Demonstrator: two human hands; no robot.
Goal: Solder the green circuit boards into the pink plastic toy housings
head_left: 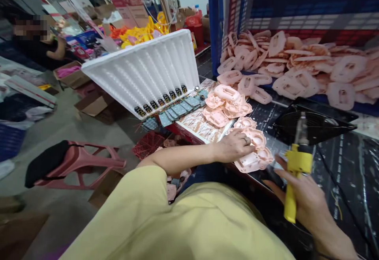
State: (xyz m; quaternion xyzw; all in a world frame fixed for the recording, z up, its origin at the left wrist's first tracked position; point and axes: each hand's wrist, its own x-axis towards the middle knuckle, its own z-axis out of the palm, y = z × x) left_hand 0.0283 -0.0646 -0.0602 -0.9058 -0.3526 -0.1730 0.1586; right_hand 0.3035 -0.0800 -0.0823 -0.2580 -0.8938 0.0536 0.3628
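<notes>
Left hand outstretched, right hand curled

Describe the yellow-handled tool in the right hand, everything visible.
The yellow-handled tool looks like an electric soldering iron: a chunky yellow plastic grip widening near the top, with a slim metal shaft above it. It stands nearly upright, shaft pointing up, held between the fingers and thumb of the right hand. Any cord attachment is unclear.
</notes>
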